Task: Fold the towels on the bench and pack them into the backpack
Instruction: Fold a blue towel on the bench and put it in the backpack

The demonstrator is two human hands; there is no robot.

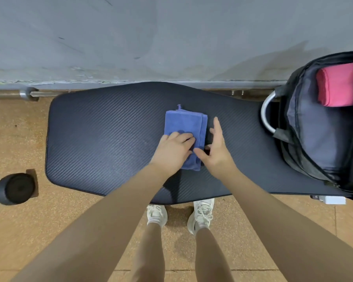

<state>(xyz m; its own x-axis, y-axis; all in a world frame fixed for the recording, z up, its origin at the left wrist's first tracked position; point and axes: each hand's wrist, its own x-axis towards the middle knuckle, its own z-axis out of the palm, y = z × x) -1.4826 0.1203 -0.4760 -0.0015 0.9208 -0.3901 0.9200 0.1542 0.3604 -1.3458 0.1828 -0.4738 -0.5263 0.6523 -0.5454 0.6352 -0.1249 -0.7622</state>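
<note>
A blue towel lies folded into a narrow rectangle near the middle of the bench, its long axis running away from the person toward the wall. The left hand rests flat on the towel's near half, fingers together and pressing the cloth down. The right hand sits just beside the towel's right edge, fingers spread and loose, with the thumb touching the cloth near the left fingertips; it does not appear to pinch anything, though the contact under the thumb is hard to read.

The backpack stands open at the right end of the bench, well apart from the towel, with a pink towel already tucked in its upper part. The coming move therefore seems to run rightward, and the right hand is the nearer one to the bag.

The near end of the blue towel is covered by both hands, so how neatly its layers line up there cannot be told. The backpack is cut off by the frame's right edge, and its inside below the pink towel is dark. No other loose towel shows on the bench.
</note>
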